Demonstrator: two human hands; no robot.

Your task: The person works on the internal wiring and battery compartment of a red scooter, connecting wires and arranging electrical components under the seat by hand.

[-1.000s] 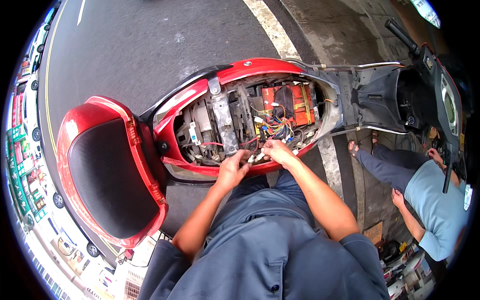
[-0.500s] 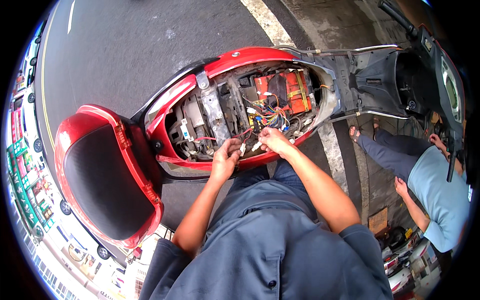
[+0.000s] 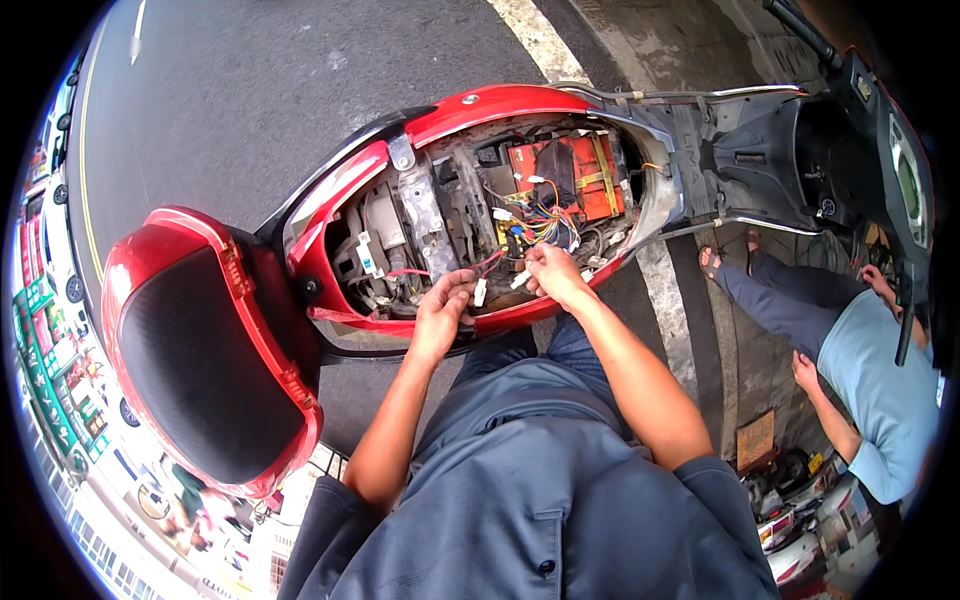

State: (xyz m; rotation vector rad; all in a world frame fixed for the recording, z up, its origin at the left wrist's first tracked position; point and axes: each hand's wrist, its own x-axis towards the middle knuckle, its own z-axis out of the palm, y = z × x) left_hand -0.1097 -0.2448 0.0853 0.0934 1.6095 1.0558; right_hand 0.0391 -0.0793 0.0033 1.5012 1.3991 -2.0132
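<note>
A red scooter (image 3: 480, 110) stands before me with its seat (image 3: 200, 350) tipped open to the left and its inner bay exposed. Inside lie a metal frame, an orange battery (image 3: 575, 175) and a bundle of coloured wires (image 3: 540, 225). My left hand (image 3: 445, 310) pinches a red wire with a small white connector (image 3: 481, 291) at the bay's near edge. My right hand (image 3: 550, 275) holds another white connector (image 3: 520, 278) on the wires just beside it. The two hands are a few centimetres apart.
Another person in a light blue shirt (image 3: 870, 380) crouches at the right by the scooter's footboard (image 3: 740, 150) and handlebars. Grey asphalt with a white painted line (image 3: 540, 40) lies beyond the scooter. Small parts and tools lie on the ground at lower right.
My view has shifted a little, and both hands have moved slightly along the bay's near edge while still working the wires and connectors.
</note>
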